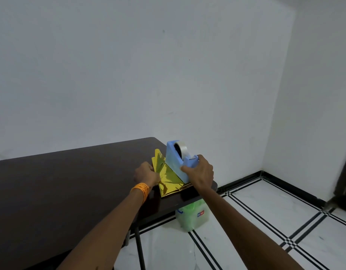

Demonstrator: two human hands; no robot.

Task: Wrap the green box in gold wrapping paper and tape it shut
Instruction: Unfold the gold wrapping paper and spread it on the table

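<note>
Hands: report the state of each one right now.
Left hand: closed, gripping the edge of the gold wrapping paper.
Right hand: closed, gripping the blue tape dispenser.

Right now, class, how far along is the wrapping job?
Nothing looks wrapped yet: the gold paper lies folded on the table. In hand: the right hand grips the tape dispenser standing on the paper; the left hand holds the paper's edge. Left: all the wrapping and taping.
</note>
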